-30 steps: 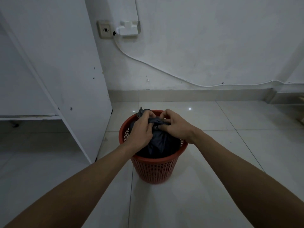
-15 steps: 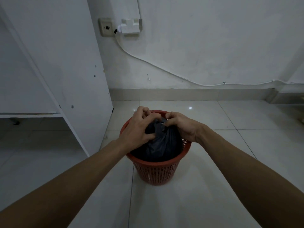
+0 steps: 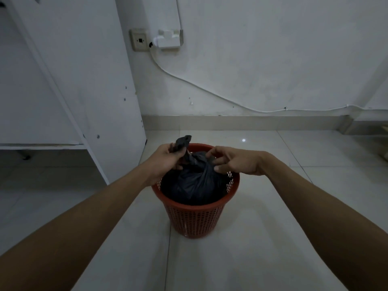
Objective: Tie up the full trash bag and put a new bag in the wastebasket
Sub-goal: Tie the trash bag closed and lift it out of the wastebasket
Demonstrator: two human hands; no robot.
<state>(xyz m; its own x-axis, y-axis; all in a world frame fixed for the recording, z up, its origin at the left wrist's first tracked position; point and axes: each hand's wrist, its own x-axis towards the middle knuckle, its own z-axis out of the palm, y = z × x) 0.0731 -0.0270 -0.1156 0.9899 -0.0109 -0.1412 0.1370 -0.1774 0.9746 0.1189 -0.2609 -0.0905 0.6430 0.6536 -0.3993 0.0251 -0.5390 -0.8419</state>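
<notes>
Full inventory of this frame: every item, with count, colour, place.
red perforated plastic wastebasket: 1, red, on the floor, centre
black plastic trash bag: 1, black, inside the wastebasket, top gathered into a neck
off-white wall socket: 1, off-white, on the wall, upper left of centre
white plug adapter: 1, white, right of the socket
thin white cable: 1, white, from the adapter down along the wall to the right
white cabinet panel: 1, white, left
glossy floor tiles: several, pale grey, underfoot
left hand: 1, grips the bag's neck
right hand: 1, fingertips at the bag's top, grip unclear
</notes>
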